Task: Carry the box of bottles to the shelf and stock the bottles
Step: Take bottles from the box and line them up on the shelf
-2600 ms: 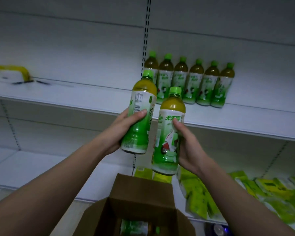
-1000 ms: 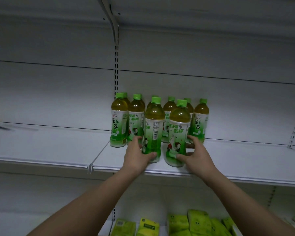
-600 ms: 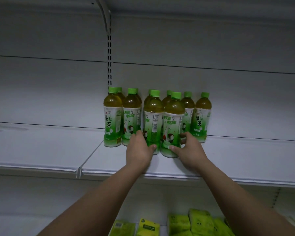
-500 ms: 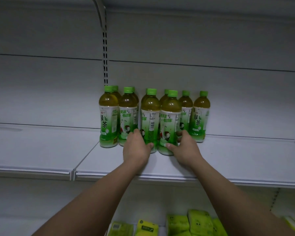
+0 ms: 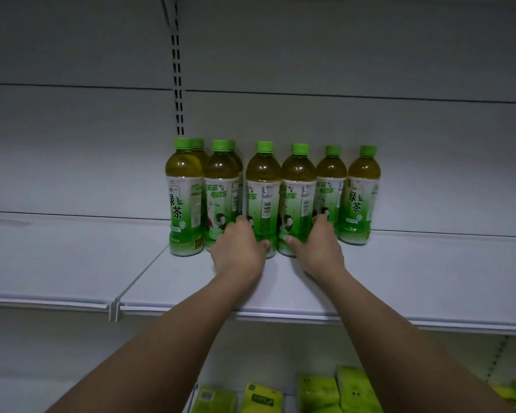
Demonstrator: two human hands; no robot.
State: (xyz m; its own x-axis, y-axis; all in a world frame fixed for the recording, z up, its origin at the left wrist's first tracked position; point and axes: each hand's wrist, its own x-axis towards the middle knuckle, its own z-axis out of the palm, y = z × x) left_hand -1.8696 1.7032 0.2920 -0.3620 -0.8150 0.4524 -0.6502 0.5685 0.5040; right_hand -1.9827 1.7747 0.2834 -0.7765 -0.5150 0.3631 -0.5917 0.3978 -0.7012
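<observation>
two green tea bottles gripped at the base, standing on the white shelf

left hand (image 5: 239, 252) wraps the lower part of one green tea bottle (image 5: 262, 198), thumb at its base. right hand (image 5: 318, 248) grips the neighbouring green tea bottle (image 5: 298, 198) the same way, low on the label. both bottles upright, bottoms on the white shelf (image 5: 429, 278), touching side by side, each rising above its hand. they stand in the front of a row of like bottles: two pairs to the left (image 5: 185, 201), two single ones to the right (image 5: 359, 198). lower shelf: yellow-green packets (image 5: 355, 389).
</observation>
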